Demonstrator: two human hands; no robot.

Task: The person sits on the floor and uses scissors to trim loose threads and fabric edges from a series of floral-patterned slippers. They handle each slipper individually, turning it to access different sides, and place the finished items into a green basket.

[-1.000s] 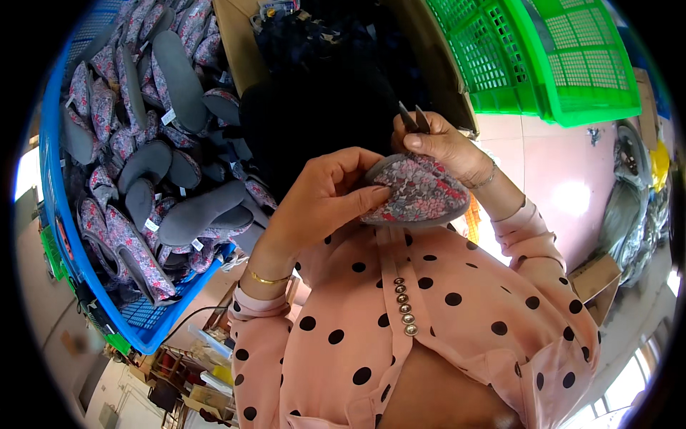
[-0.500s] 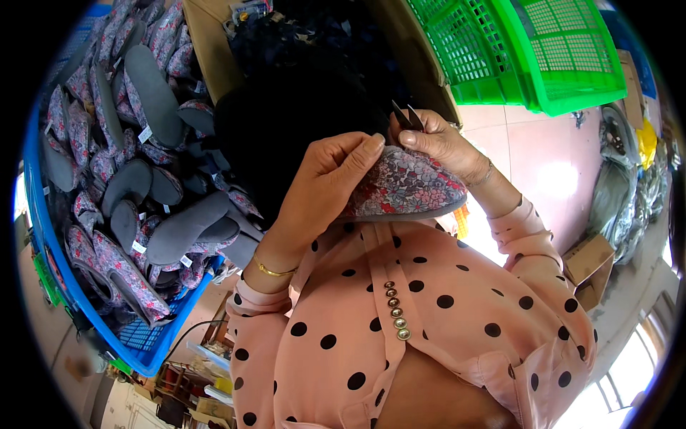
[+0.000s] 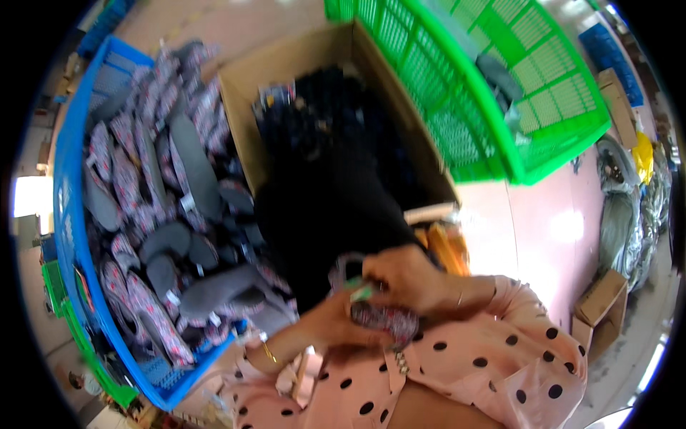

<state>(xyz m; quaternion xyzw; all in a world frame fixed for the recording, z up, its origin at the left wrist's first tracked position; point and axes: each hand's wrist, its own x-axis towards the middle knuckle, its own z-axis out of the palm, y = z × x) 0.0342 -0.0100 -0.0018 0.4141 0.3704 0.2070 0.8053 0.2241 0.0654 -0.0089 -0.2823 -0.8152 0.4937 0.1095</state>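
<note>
A floral slipper (image 3: 386, 323) with a pink and grey pattern is in front of my shirt, partly covered by my fingers. My left hand (image 3: 330, 323) is closed round it from the left. Above it, my right hand (image 3: 413, 280) is closed and blurred by motion; what its fingers hold is hidden. A small green piece (image 3: 363, 292) shows between the two hands. Just beyond them, a curved grey and floral edge (image 3: 345, 267) lies against my black-clad legs; I cannot tell if it belongs to the same slipper.
At left, a blue crate (image 3: 71, 236) is heaped with floral slippers (image 3: 196, 168) with grey soles. Ahead stands an open cardboard box (image 3: 286, 61) holding dark items. A green basket (image 3: 464, 107) is at the far right, with a small carton (image 3: 600, 314) and plastic bags (image 3: 618, 207) beyond.
The slipper and both hands have moved down toward my body, and the hands are closer together. The dark pointed snips seen in my right hand cannot be made out. My view has shifted forward.
</note>
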